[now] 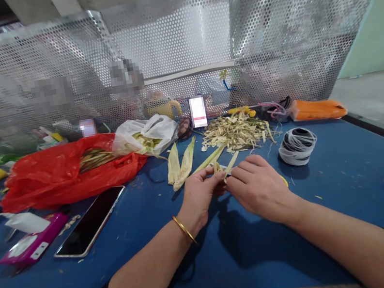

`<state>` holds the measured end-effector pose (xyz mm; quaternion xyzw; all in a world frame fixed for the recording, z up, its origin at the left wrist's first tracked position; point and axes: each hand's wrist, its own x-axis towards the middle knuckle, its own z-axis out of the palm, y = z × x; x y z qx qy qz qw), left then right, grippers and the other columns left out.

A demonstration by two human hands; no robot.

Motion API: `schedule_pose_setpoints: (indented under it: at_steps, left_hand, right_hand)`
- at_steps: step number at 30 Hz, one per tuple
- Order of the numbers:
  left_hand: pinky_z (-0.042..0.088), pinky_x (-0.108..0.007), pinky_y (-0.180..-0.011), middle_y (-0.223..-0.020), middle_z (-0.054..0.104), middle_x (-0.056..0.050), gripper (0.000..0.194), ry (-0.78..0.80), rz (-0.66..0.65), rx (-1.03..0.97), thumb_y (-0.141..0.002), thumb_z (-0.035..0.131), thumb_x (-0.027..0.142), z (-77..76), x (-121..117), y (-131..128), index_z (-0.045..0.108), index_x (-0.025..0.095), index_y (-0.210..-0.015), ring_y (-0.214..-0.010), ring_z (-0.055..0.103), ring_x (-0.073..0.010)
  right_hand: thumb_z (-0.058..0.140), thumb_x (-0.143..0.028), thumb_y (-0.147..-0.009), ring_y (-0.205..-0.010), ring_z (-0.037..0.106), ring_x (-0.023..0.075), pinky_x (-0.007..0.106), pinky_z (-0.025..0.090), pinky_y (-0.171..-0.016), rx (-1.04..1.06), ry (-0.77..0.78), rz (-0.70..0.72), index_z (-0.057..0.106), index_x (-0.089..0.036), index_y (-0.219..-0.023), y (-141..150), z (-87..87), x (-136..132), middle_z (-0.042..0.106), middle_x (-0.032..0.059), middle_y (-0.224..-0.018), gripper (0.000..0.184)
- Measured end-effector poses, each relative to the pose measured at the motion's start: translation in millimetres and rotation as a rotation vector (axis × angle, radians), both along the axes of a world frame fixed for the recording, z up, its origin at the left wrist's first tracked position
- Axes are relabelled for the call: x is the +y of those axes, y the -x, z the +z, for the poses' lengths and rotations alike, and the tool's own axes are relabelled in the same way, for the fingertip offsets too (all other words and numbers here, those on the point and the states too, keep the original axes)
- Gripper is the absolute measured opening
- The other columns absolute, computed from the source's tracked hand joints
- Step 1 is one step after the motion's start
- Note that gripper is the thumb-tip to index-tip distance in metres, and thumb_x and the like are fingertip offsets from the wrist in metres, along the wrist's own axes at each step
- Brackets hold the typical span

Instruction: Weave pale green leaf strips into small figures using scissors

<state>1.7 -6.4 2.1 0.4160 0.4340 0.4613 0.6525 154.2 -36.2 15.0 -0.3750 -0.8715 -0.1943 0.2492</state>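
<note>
Above the near middle of the blue table, my left hand [199, 194], with a gold bangle at the wrist, pinches a pale husk strip [231, 163]. Right beside it, my right hand [258, 187] is closed on the same strip, back of the hand upward. The fingertips of both hands meet, so part of the strip is hidden. A bit of yellow [284, 180], perhaps a tool handle, shows behind my right hand. Flat pale-green husk leaves [183, 165] lie just beyond my left hand. Past my right hand is a heap of husk scraps [236, 131].
At right stand a spool of white thread [297, 147] and an orange packet [318, 109]. On the left lie a phone [90, 222], a purple power strip [33, 242], a red plastic bag [53, 172] and a white bag [153, 133]. A perforated metal screen [173, 34] closes the back.
</note>
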Motion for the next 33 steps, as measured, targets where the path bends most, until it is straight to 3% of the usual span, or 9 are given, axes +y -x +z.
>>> schedule_pose_setpoints:
  at_steps: [5, 8, 14, 18, 21, 27, 33]
  left_hand:
    - [0.045, -0.018, -0.051, -0.063, 0.067, -0.002, 0.03, 0.008, 0.008, 0.033, -0.065, 0.08, 0.031, 1.9, -0.1, 1.8, 0.069, 0.011, -0.084, -0.052, 0.06, -0.0092]
    - [0.045, -0.018, -0.049, -0.063, 0.067, -0.002, 0.028, 0.025, -0.065, 0.075, -0.066, 0.079, 0.029, 3.5, -1.5, 2.2, 0.071, 0.011, -0.086, -0.051, 0.06, -0.0094]
    - [0.048, -0.019, -0.051, -0.061, 0.064, 0.0, 0.032, -0.003, -0.166, 0.061, -0.065, 0.081, 0.031, 6.5, -4.2, 2.1, 0.073, 0.013, -0.089, -0.051, 0.061, -0.0095]
    - [0.049, -0.019, -0.053, -0.064, 0.066, -0.001, 0.033, -0.027, -0.183, 0.09, -0.065, 0.081, 0.027, 7.9, -4.3, 1.7, 0.073, 0.013, -0.093, -0.051, 0.06, -0.0088]
    - [0.047, -0.019, -0.051, -0.063, 0.067, -0.002, 0.029, -0.012, -0.154, 0.105, -0.067, 0.079, 0.024, 7.0, -2.5, 1.8, 0.073, 0.012, -0.092, -0.05, 0.06, -0.0085]
    - [0.045, -0.018, -0.047, -0.065, 0.068, -0.002, 0.028, 0.064, 0.004, 0.059, -0.069, 0.076, 0.023, 6.1, 2.5, 4.8, 0.069, 0.012, -0.094, -0.048, 0.059, -0.0082]
    - [0.044, -0.018, -0.046, -0.062, 0.067, -0.002, 0.024, 0.059, -0.016, 0.069, -0.069, 0.076, 0.021, 5.3, 2.2, 5.2, 0.066, 0.013, -0.088, -0.047, 0.059, -0.0092]
  right_hand:
    - [0.054, -0.044, -0.089, -0.057, 0.048, 0.0127, 0.026, 0.033, -0.056, 0.742, 0.57, -0.212, 0.056, -0.019, -0.069, -1.1, -9.2, 12.3, 0.055, -0.002, -0.059, 0.032]
    - [0.059, -0.045, -0.083, -0.057, 0.048, 0.0129, 0.025, 0.036, -0.053, 0.951, 0.743, -0.165, 0.06, -0.018, -0.076, -3.8, -14.6, 19.5, 0.056, -0.0022, -0.062, 0.027]
    - [0.057, -0.038, -0.082, -0.071, 0.053, 0.016, 0.027, 0.037, -0.063, 0.82, 0.504, -0.233, 0.057, -0.019, -0.061, -7.4, -12.4, 19.7, 0.059, 0.0021, -0.073, 0.028]
    - [0.049, -0.037, -0.087, -0.056, 0.046, 0.0133, 0.026, 0.031, -0.053, 0.735, 0.656, -0.332, 0.05, -0.02, -0.061, -5.0, -10.8, 19.0, 0.054, -0.0014, -0.058, 0.031]
    - [0.05, -0.038, -0.086, -0.052, 0.046, 0.0124, 0.025, 0.031, -0.05, 0.768, 0.678, -0.323, 0.047, -0.021, -0.062, -3.4, -9.8, 19.0, 0.053, -0.0027, -0.055, 0.03]
    - [0.065, -0.041, -0.075, -0.047, 0.05, 0.0119, 0.025, 0.039, -0.048, 1.194, 0.868, -0.076, 0.054, -0.02, -0.078, -1.6, -3.6, 15.3, 0.057, -0.0038, -0.057, 0.024]
    - [0.067, -0.037, -0.074, -0.073, 0.06, 0.0165, 0.029, 0.047, -0.068, 1.103, 0.894, 0.103, 0.063, -0.019, -0.085, -0.5, 1.2, 12.4, 0.067, 0.0021, -0.078, 0.021]
